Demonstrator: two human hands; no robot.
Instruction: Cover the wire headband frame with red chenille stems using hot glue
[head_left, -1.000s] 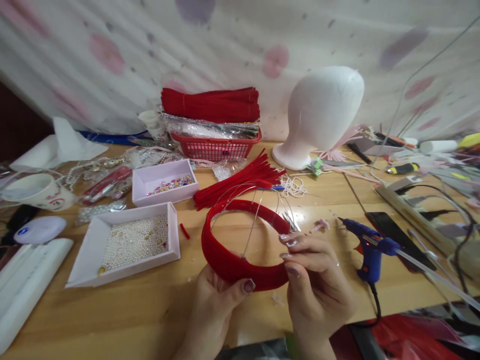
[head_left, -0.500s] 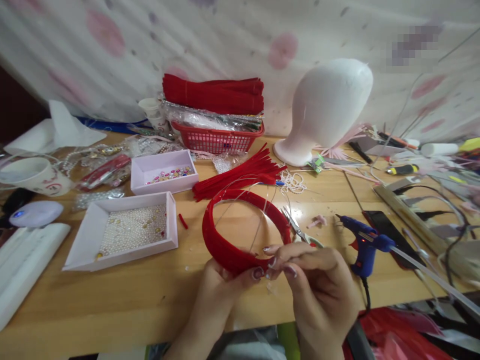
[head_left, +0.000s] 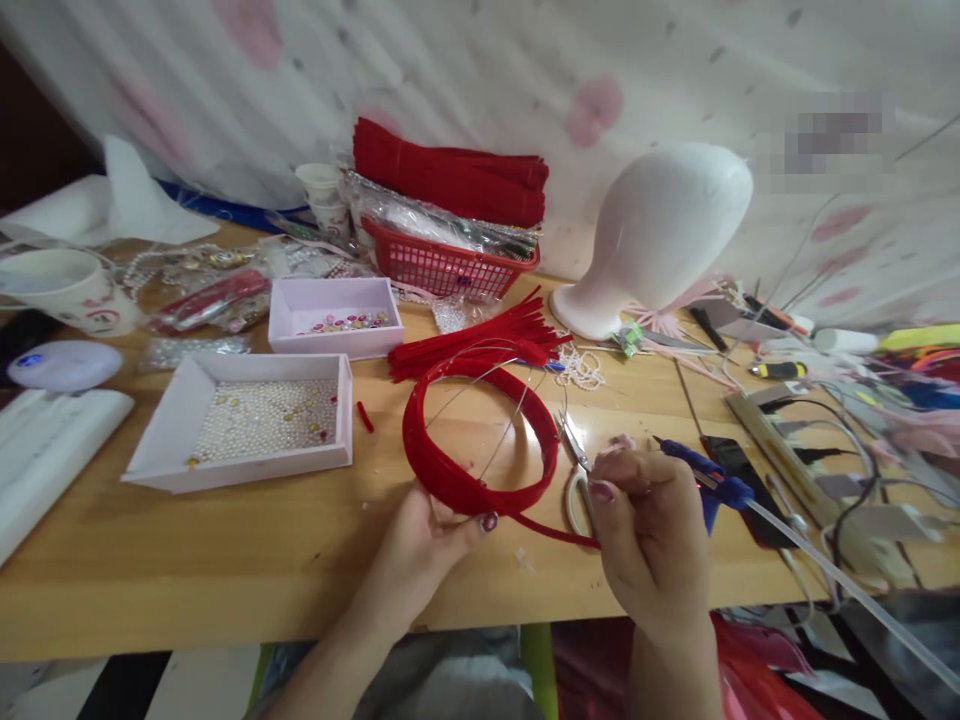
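Observation:
A red velvety headband (head_left: pixel 442 490), a round hoop with thin wires arching across it, rests in my left hand (head_left: pixel 420 550). That hand is closed on its near edge, the thumb along the front and the fingers beneath. From the near edge a thin red fuzzy strip (head_left: pixel 551 530) runs right and disappears behind my right hand (head_left: pixel 652 530). My right hand is closed, thumb against curled fingers, apart from the hoop; what the fingertips pinch, if anything, is hidden. Scissors (head_left: pixel 577 500) lie on the table, partly behind that hand.
A blue glue gun (head_left: pixel 709 475) with a clear stick lies on the right, by a phone (head_left: pixel 742 480) and power strip (head_left: pixel 817 480). To the left are boxes of pearls (head_left: pixel 341 430) and gems (head_left: pixel 337 345). Behind stand a red basket (head_left: pixel 450 270) and white foam head (head_left: pixel 667 230).
My right hand has moved right and slightly up, away from the hoop, and the thin red strip has come into sight. My left hand still holds the headband. The camera view has tilted.

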